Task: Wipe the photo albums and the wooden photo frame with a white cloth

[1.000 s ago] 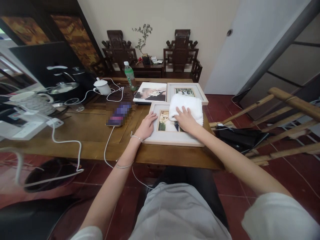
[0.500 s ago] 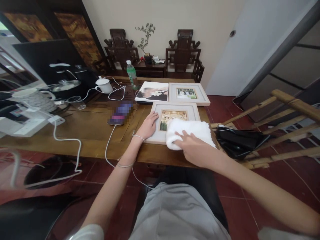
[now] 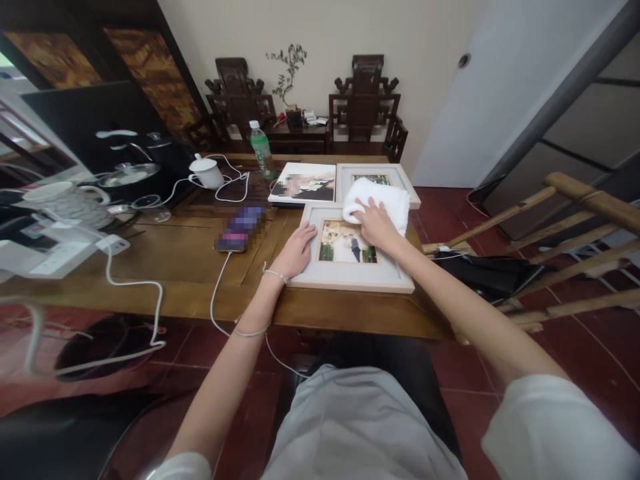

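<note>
A white-framed photo (image 3: 350, 275) lies flat at the near right of the wooden table (image 3: 165, 267). My left hand (image 3: 297, 251) rests flat and open on the frame's left border. My right hand (image 3: 376, 225) presses a folded white towel (image 3: 383, 197) onto the frame's far right corner, fingers spread over the cloth. The towel also overlaps a second white frame (image 3: 373, 181) lying behind the first.
An unframed photo print (image 3: 305, 183) lies beside the far frame. A phone (image 3: 241, 228) on a white cable, a green bottle (image 3: 260, 150), a white teapot (image 3: 207, 173), cups and a power strip (image 3: 70, 252) fill the left. Bamboo poles (image 3: 565, 220) stand right.
My right hand has swept the towel from the frame's near right edge up to its far right corner, uncovering the photo. My left hand has stayed on the frame's left border.
</note>
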`<action>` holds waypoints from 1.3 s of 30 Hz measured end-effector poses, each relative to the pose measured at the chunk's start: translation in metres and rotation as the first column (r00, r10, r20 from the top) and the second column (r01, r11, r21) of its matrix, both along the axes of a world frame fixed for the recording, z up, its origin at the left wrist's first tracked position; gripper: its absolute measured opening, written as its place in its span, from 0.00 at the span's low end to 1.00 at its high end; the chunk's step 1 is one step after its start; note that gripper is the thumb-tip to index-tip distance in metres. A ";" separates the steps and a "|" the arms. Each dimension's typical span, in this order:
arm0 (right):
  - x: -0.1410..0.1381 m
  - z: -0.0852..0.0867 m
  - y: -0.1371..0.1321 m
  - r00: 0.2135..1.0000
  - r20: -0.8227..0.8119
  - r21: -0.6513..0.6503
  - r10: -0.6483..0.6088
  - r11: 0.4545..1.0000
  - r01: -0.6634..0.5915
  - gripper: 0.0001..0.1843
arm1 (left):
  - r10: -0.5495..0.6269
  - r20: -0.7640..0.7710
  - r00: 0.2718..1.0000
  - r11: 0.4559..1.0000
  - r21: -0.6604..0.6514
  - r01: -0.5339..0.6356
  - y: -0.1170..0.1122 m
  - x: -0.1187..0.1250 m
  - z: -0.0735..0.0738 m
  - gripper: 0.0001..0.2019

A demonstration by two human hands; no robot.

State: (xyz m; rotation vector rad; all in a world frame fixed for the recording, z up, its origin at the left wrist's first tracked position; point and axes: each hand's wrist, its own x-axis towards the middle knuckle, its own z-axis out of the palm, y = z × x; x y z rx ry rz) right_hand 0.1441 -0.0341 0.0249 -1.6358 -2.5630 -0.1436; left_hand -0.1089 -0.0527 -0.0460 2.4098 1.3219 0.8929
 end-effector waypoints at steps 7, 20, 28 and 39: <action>-0.006 0.014 -0.066 0.971 0.125 -0.140 0.202 0.973 -0.184 0.30 | 0.002 0.021 1.000 1.000 -0.001 -0.002 0.000 0.002 -0.001 0.22; -0.011 0.026 -0.122 0.966 0.004 -0.265 0.259 0.931 -0.249 0.33 | 0.002 0.026 1.000 1.000 0.008 -0.002 0.000 0.002 -0.002 0.23; 0.001 0.005 -0.010 0.999 0.027 -0.029 0.018 0.999 -0.017 0.34 | 0.006 0.025 1.000 1.000 0.014 -0.006 -0.001 0.001 -0.002 0.22; -0.032 0.026 -0.094 0.956 0.087 -0.218 0.279 0.942 -0.255 0.30 | 0.006 0.021 1.000 1.000 -0.014 -0.006 -0.003 0.004 0.003 0.23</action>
